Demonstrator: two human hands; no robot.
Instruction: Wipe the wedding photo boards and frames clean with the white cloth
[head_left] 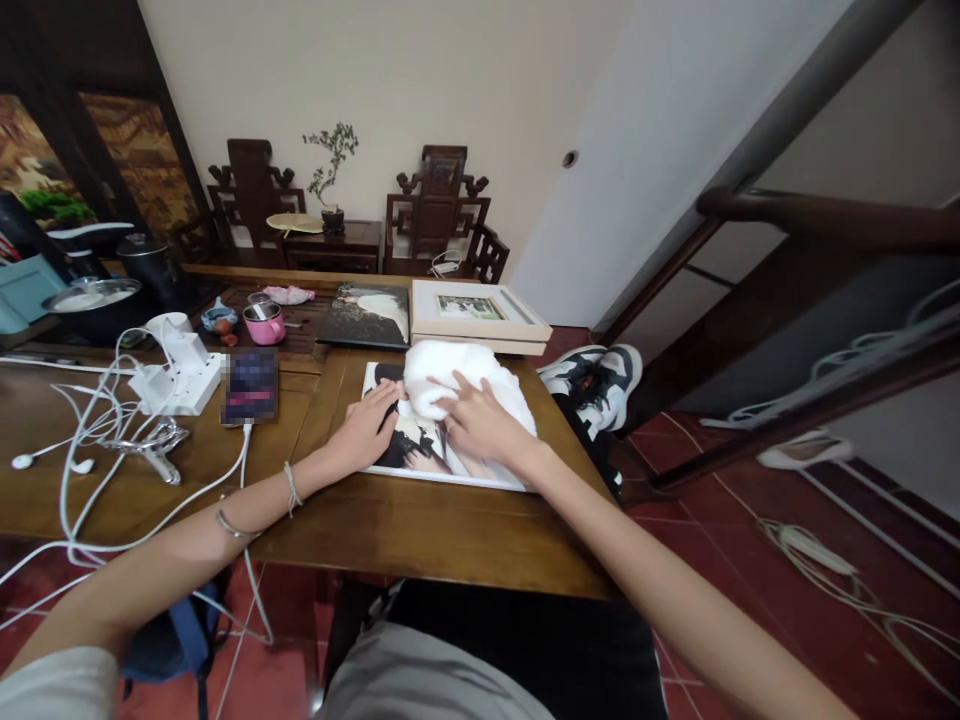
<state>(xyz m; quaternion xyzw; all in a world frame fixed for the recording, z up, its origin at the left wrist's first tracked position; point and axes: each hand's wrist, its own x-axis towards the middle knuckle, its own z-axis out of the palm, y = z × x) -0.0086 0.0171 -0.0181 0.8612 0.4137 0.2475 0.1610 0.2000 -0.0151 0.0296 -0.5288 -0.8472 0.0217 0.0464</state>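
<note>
A photo panel [418, 447] with a glossy picture lies flat on the wooden table in front of me. My left hand [373, 422] rests on its left side, fingers stretched out and their tips beside a white cloth [450, 362]. The thick, fluffy cloth is bunched over the panel's upper and right parts and hides much of the picture. My right hand [484, 425] presses on the cloth from above, its fingers spread into the folds; the thumb is partly hidden.
Behind the panel lie a dark photo panel [367, 313] and white framed pictures [480, 330]. To the left are a phone [250, 388], a white power strip [191, 385], tangled cables and a pink cup [264, 322]. Sneakers [611, 385] show beyond the table's right edge.
</note>
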